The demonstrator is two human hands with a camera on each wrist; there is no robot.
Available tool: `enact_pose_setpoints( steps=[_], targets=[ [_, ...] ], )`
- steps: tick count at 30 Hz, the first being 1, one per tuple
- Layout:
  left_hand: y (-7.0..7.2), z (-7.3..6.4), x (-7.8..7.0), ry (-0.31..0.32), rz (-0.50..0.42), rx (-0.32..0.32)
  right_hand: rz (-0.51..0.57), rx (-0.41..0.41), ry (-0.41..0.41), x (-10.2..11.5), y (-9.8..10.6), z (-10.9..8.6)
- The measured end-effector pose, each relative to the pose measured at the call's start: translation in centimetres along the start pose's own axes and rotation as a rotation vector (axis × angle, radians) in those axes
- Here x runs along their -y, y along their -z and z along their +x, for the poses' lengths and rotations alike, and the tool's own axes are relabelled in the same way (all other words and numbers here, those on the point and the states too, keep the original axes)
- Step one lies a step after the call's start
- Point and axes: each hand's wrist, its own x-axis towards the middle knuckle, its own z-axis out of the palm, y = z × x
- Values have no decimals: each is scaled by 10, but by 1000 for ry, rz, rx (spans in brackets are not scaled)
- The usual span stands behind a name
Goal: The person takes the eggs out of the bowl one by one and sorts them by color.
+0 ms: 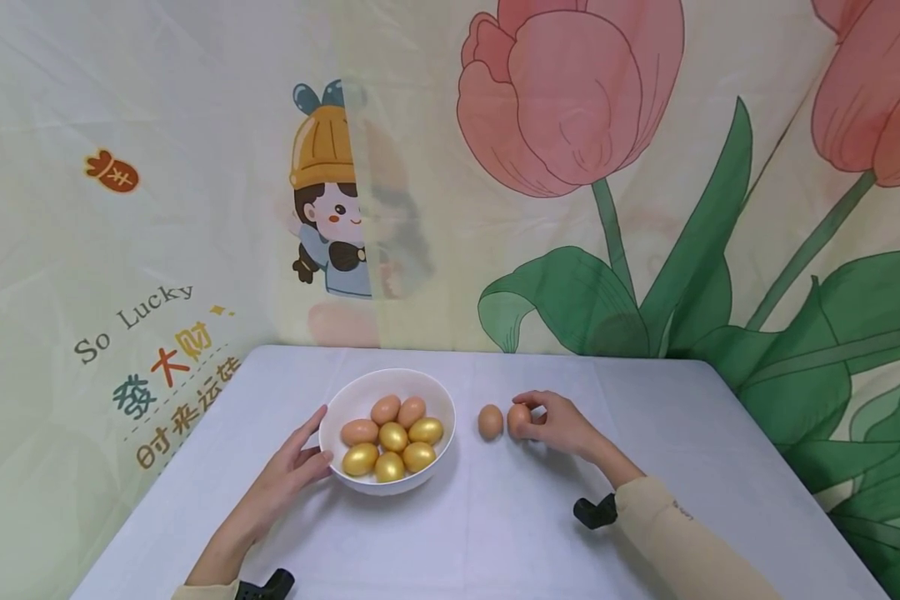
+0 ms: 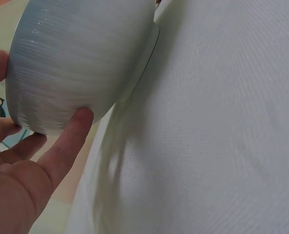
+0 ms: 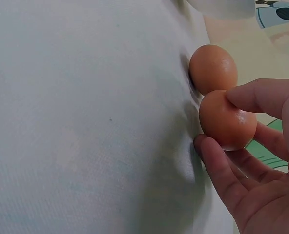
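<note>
A white bowl (image 1: 397,381) stands on the table and holds three brown eggs (image 1: 386,409) and several gold eggs (image 1: 393,437). My left hand (image 1: 296,462) rests its spread fingers and thumb against the bowl's outer left side. In the left wrist view the fingertips (image 2: 81,117) touch the smooth outer wall (image 2: 86,58). To the bowl's right, my right hand (image 1: 562,425) pinches a brown egg (image 3: 225,119) between thumb and fingers. Another brown egg (image 1: 491,422) is on the table just left of it, between that hand and the bowl.
A white cloth (image 1: 495,533) covers the table. Behind it hangs a printed backdrop (image 1: 420,167) with tulips and a cartoon figure. A black device (image 1: 596,511) is at the right sleeve, and another (image 1: 266,586) at the left wrist.
</note>
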Motion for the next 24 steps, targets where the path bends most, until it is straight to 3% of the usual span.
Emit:
enact_pose_setpoints(
  steps=[14, 24],
  targets=[
    [0, 0, 1, -13, -11, 14, -63, -3, 43, 3, -4, 2],
    [0, -1, -2, -10, -12, 10, -75, -1, 19, 6, -8, 1]
  ],
)
